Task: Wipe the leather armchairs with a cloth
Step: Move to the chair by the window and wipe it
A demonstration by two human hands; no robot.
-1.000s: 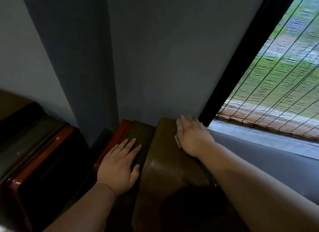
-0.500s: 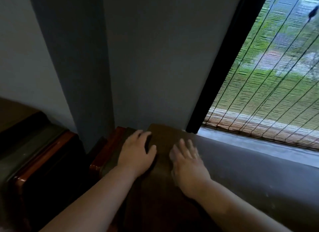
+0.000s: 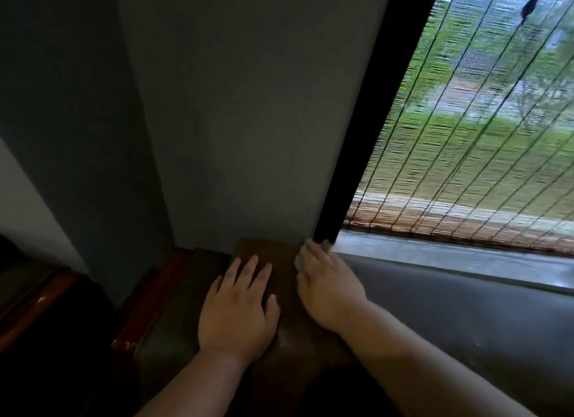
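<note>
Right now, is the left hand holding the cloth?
No, the left hand lies flat and bare on the brown leather; the pale cloth peeks from under the right hand.
</note>
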